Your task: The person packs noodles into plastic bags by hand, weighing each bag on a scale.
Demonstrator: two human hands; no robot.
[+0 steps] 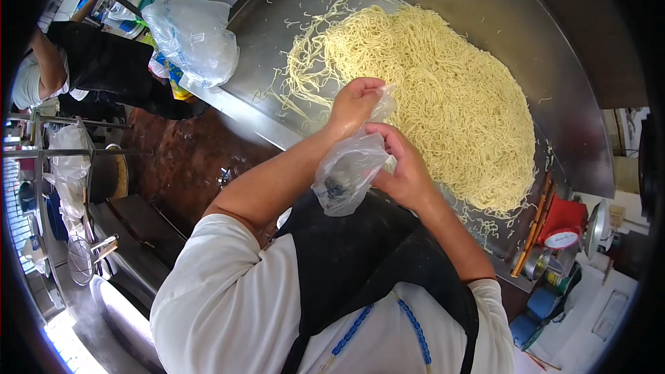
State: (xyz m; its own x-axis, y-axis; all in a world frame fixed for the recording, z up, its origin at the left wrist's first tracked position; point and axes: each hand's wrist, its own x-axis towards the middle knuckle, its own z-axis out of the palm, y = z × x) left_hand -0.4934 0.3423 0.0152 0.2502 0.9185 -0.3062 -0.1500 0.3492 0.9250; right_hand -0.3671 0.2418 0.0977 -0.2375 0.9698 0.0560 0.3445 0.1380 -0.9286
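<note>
My left hand (355, 107) is closed, its fingers bent around a crumpled strip of thin clear plastic. My right hand (407, 165) pinches the edge of a clear plastic bag (346, 176) between thumb and fingers. The bag hangs loosely in front of my black apron, partly puffed out, and its film reaches up toward my left hand. Just beyond both hands lies a large heap of pale yellow noodles (443, 97) on a metal work table (267, 41). Loose strands are scattered around the heap.
A stuffed clear plastic sack (194, 38) sits at the table's left corner. Wooden sticks (535, 225) and a red scale (562, 225) are at the right end. Another person (104, 62) in a black apron stands at the left, near metal racks and a steaming vessel (118, 312).
</note>
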